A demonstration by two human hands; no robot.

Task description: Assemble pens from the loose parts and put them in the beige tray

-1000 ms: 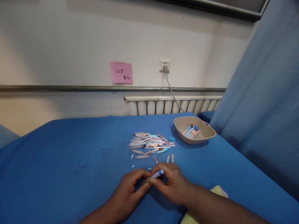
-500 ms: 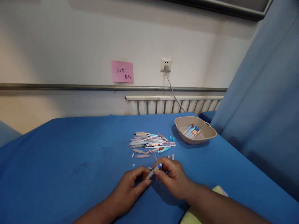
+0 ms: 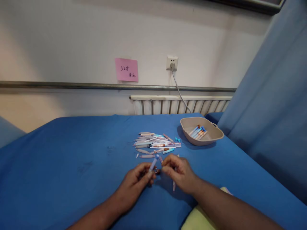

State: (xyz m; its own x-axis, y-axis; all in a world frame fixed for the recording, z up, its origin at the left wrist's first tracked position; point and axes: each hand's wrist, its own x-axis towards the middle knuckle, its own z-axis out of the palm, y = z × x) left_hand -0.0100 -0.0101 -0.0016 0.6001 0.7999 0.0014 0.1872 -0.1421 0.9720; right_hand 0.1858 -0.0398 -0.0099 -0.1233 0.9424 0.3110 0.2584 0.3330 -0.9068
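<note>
My left hand [image 3: 136, 179] is closed around a pale pen barrel [image 3: 152, 164] with a blue end, which points up and away. Close to its fingertips shows a small dark brown piece [image 3: 157, 171], too blurred to name. My right hand [image 3: 178, 172] is just to the right, its thumb and fingers pinched together; what they hold, if anything, I cannot make out. A slim pale pen part [image 3: 174, 186] shows below the right hand, partly hidden. Beyond both hands lies a loose pile of pens and pen parts [image 3: 153, 142] on the blue cloth [image 3: 72, 166].
A beige basket [image 3: 216, 136] with several assembled pens [image 3: 198, 131] stands at the back right. Small turquoise pieces [image 3: 177, 139] lie beside it. A yellow-green cloth [image 3: 198, 218] is under my right forearm. Behind are a white radiator [image 3: 165, 107] and a blue curtain [image 3: 268, 95].
My right hand has let go of the blue end of the pen and moved slightly right. The left hand now holds the pen alone, tipped more upright. The view has shifted slightly.
</note>
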